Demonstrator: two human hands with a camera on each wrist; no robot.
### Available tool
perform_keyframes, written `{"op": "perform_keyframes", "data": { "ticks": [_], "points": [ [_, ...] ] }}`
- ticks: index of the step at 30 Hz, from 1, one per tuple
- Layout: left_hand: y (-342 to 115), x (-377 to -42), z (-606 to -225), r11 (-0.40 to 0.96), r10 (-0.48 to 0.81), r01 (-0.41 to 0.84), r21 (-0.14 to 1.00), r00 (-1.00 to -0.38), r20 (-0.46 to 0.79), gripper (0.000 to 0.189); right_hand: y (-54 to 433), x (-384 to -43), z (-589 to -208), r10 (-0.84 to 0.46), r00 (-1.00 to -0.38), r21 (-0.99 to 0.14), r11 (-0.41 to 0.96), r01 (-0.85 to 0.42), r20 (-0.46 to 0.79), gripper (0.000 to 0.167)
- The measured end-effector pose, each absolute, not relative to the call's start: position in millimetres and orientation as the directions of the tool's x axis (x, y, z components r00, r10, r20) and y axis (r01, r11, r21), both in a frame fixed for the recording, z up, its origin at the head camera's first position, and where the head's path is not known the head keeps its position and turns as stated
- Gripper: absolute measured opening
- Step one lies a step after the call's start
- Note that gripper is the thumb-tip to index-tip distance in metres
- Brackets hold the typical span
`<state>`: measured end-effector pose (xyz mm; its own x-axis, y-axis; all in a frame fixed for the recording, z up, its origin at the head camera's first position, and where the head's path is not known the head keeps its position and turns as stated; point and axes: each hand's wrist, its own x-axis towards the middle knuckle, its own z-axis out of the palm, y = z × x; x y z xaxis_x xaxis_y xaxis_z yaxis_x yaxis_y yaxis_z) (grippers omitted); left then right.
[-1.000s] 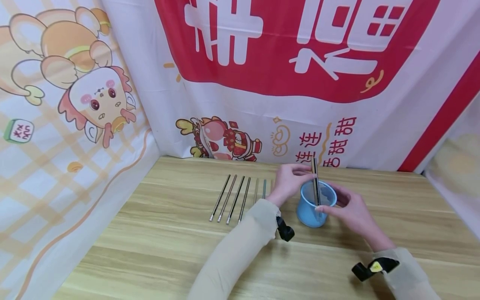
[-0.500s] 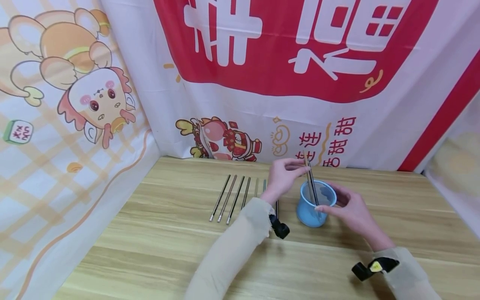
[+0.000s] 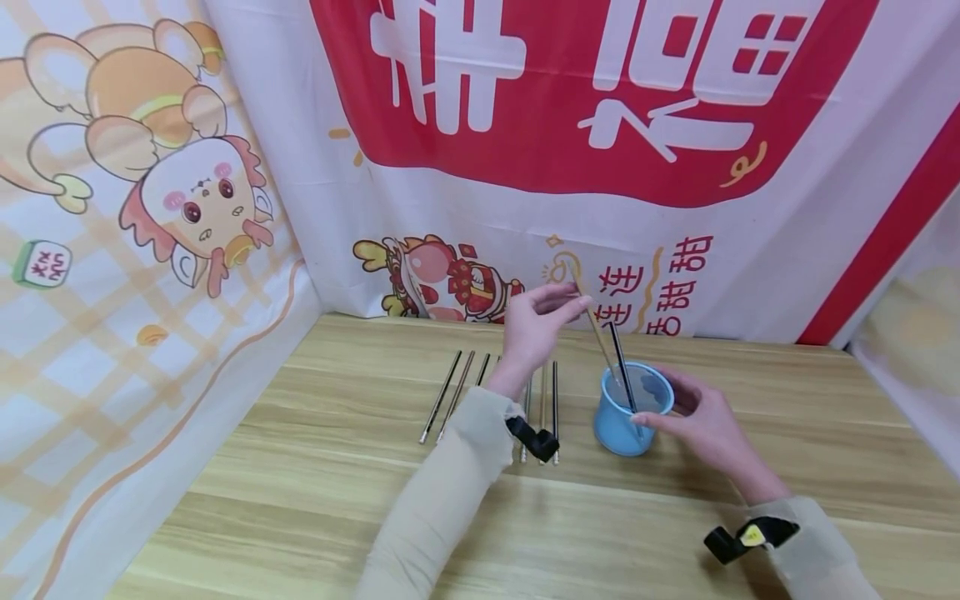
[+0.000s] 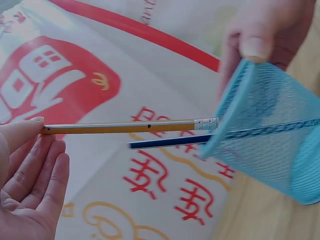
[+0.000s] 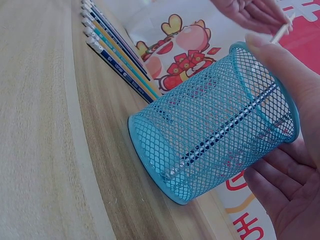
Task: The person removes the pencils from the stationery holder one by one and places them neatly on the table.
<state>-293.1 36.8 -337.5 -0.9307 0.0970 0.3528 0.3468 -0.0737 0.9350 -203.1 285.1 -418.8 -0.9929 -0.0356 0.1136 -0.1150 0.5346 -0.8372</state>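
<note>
My left hand [image 3: 531, 332] pinches a yellow pencil [image 4: 115, 127] near one end between thumb and fingers. The pencil slants down to the right, its silver ferrule and eraser end [image 4: 205, 123] right at the rim of a light blue mesh pencil cup [image 3: 622, 435]. Inside the cup leans a dark blue pencil [image 3: 619, 363], its upper part sticking out over the rim. My right hand [image 3: 703, 423] grips the cup by its right side, thumb at the rim and fingers behind it. The cup is upright on the wooden table.
Several pencils [image 5: 117, 62] lie side by side on the wooden table [image 3: 300, 500] left of the cup, eraser ends toward me; my left arm hides part of the row. A printed cloth [image 3: 465, 217] hangs behind the table's far edge.
My left hand has moved left and upward, drawing the yellow pencil most of the way out of the cup. The dark blue pencil stays behind in it. My right hand keeps its place.
</note>
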Motion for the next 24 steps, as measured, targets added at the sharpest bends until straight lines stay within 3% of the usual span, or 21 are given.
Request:
{"op": "perform_keyframes", "data": {
  "ticks": [9, 16, 24],
  "points": [
    [5.4, -295.0, -320.3, -0.141, 0.061, 0.407, 0.903, -0.906, 0.418, 0.028, 286.3, -203.4, -419.3, -0.029, -0.993, -0.834, 0.541, -0.110, 0.112, 0.085],
    [-22.3, -295.2, -319.7, -0.086, 0.028, 0.439, 0.894, -0.896, 0.443, 0.029, 286.1, -202.6, -417.5, -0.029, -0.994, -0.834, 0.541, -0.104, 0.105, 0.086],
    [-55.4, -293.4, -329.9, -0.015, -0.016, 0.377, 0.926, -0.926, 0.377, 0.035, 286.0, -202.5, -417.0, -0.032, -0.995, -0.837, 0.538, -0.099, 0.097, 0.086]
  ]
}}
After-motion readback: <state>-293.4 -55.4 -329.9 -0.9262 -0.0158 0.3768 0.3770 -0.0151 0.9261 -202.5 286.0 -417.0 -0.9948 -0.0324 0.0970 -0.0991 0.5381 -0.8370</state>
